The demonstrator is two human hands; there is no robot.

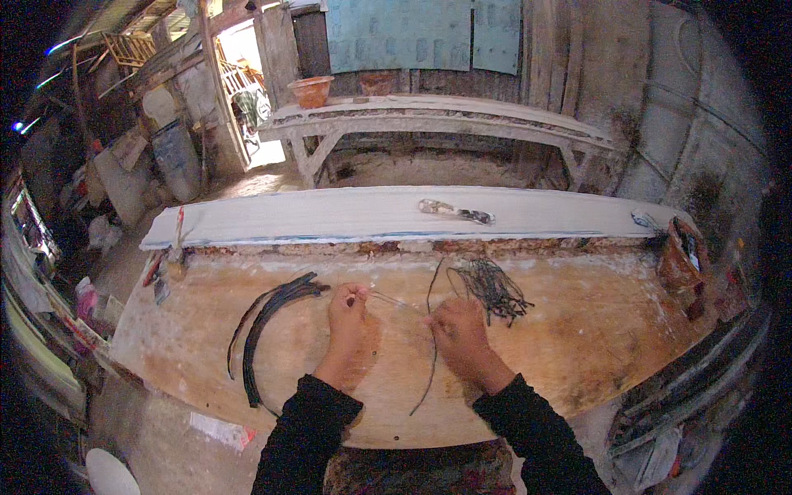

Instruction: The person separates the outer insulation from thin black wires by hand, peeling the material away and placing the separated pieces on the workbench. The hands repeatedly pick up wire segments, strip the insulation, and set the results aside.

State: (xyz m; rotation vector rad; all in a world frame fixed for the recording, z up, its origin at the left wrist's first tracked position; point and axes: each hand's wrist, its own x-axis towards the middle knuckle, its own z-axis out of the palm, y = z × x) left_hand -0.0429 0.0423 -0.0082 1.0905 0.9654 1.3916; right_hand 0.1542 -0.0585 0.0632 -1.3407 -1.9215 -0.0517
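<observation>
Table (577, 351): wooden top, its near edge beneath the sleeves. Contents, left to right.

Bundle of dark strips (262, 338): curved, lying flat, its upper end just beside the left hand.

Left hand (348, 308): fingertips pinched on one end of a pale strand (389, 300), stretched between both hands above the wood.

Dark cord (424, 388): long, thin, crossing at the right hand; whether gripped there cannot be told.

Right hand (459, 330): fingers curled, apparently grasping the strand's other end.

Pile of dark cords (497, 290): loose, near the right hand.

Orange pot (681, 252): at the far right edge.

Step, as judged: working the strand by the dark cord; next move calls for firm pinches and fine alignment.

Room: broad bare wood rightward; bundle crowds the left; white board (330, 216) bounds the back.
</observation>
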